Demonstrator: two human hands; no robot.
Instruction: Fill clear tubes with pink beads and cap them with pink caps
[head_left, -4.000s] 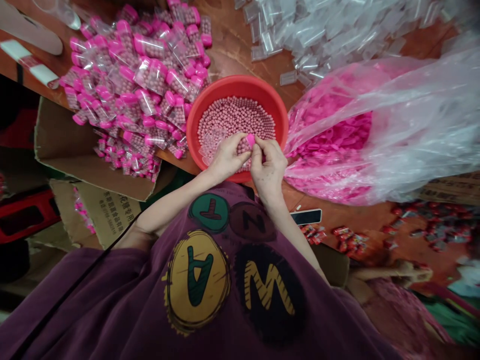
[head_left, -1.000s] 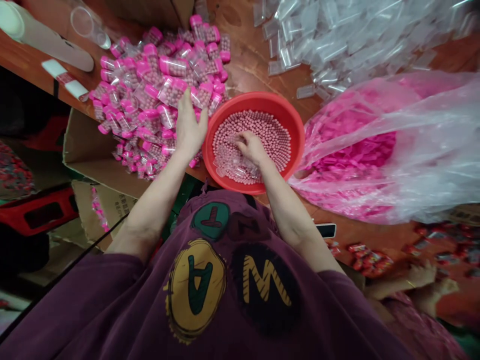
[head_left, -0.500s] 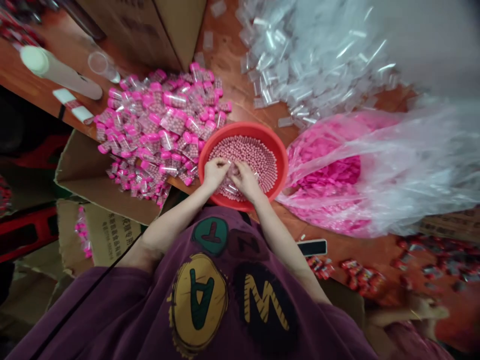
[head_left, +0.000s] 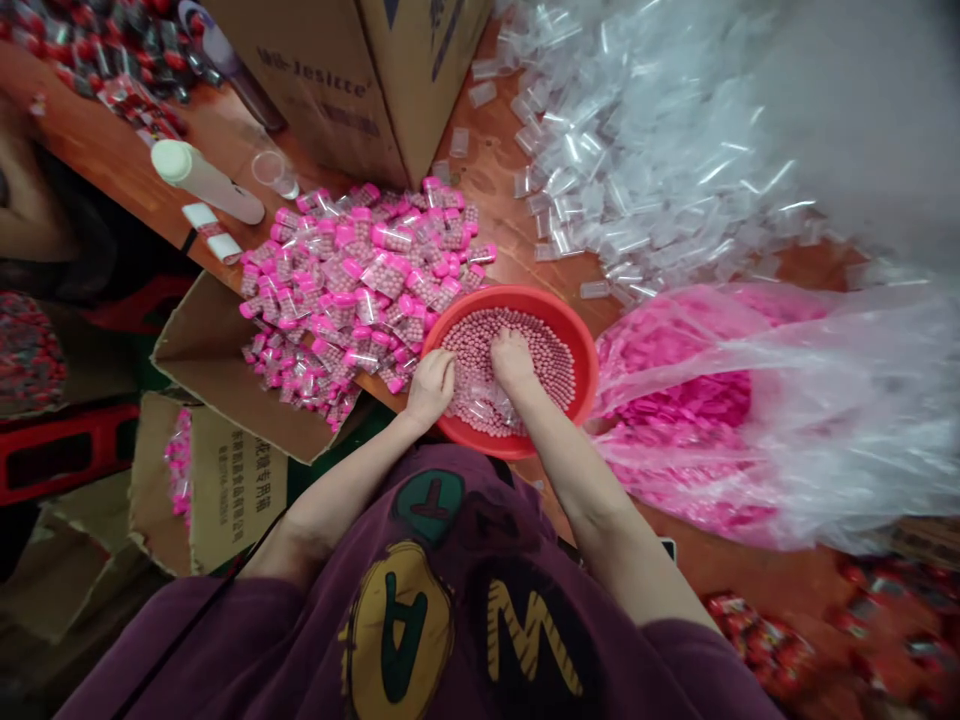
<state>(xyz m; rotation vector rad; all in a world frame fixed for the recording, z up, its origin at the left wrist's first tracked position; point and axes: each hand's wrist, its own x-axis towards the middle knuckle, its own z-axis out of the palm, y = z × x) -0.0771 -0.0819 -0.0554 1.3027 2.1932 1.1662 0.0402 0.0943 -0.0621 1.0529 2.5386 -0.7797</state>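
A red bowl full of small pink balls sits at the table's near edge, with a few clear empty tubes lying on the balls at its near side. My left hand rests at the bowl's left rim, fingers curled; what it holds is hidden. My right hand is pressed down into the balls in the bowl's middle, fingers bent and buried. To the left lies a heap of filled tubes with pink caps.
A clear plastic bag of pink caps lies right of the bowl. Behind it is a heap of empty clear tubes. A cardboard box stands at the back. A white bottle lies at the left; open cartons sit below the table edge.
My left hand came back from the heap of capped tubes to the bowl's rim. My right hand went deeper into the balls. The view has tilted so more of the far table shows.
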